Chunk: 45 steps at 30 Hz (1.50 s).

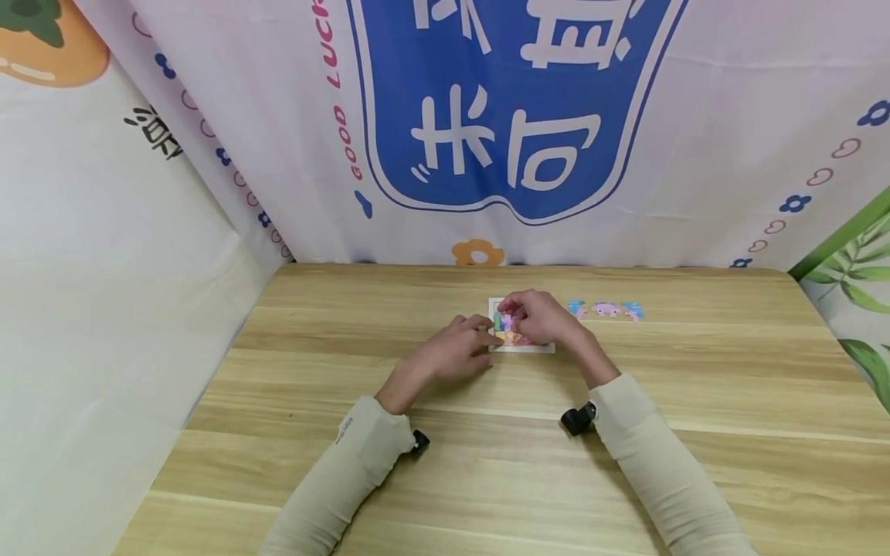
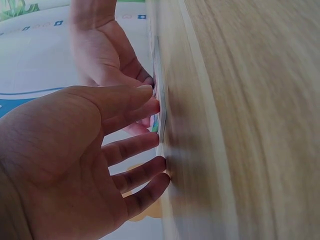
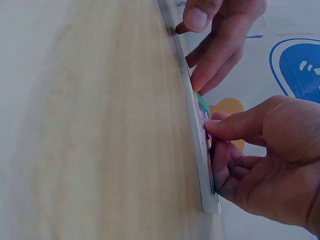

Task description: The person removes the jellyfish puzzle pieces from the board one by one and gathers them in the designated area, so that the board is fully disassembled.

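A small white-bordered puzzle board [image 1: 549,349] with a colourful cartoon picture lies flat on the table. My left hand [image 1: 459,347] rests at the board's left side, its fingers loosely extended and fingertips at the edge, as the left wrist view shows. Over the board, my right hand [image 1: 541,315] pinches a small pink and green puzzle piece [image 1: 505,320] between thumb and curled fingers, close against the board's surface. Its palm and fingers hide much of the picture. In the right wrist view, the right thumb [image 3: 225,129] is right at the picture's surface.
Three loose puzzle pieces, a blue and pink one [image 1: 576,309], a pink one [image 1: 606,309] and another blue and pink one [image 1: 633,311], lie right of the board. Behind the wooden table [image 1: 487,479] hangs a printed cloth [image 1: 695,193]. Black wrist cameras [image 1: 577,419] sit at both cuffs.
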Each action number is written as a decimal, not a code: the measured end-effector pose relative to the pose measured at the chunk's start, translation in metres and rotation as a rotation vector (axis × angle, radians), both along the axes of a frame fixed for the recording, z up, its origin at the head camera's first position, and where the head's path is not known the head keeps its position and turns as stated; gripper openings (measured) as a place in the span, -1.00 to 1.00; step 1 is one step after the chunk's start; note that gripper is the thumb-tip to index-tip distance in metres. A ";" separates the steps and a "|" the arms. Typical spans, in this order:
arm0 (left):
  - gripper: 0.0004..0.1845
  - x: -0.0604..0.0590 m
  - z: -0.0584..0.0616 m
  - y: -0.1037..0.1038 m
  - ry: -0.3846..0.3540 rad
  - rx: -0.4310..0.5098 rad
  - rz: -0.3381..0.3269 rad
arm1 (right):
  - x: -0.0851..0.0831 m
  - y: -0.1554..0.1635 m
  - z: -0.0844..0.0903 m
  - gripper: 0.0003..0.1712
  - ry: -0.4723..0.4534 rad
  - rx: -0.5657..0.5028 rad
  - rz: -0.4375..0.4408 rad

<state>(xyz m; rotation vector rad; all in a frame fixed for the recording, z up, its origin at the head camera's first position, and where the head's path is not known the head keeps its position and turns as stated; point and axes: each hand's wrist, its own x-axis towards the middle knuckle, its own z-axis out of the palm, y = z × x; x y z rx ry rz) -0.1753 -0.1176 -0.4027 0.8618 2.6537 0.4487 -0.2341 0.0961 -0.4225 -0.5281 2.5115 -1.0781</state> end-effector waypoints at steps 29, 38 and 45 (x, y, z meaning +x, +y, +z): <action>-0.57 0.001 -0.003 -0.005 0.002 -0.018 0.009 | 0.007 0.022 0.011 -0.76 0.005 -0.141 -0.003; -0.57 0.001 -0.003 -0.003 0.009 -0.028 0.010 | 0.011 0.048 0.009 -0.77 -0.032 -0.084 -0.035; -0.57 0.003 -0.001 -0.002 0.003 -0.017 0.016 | 0.012 0.063 0.015 -0.75 -0.021 -0.112 -0.051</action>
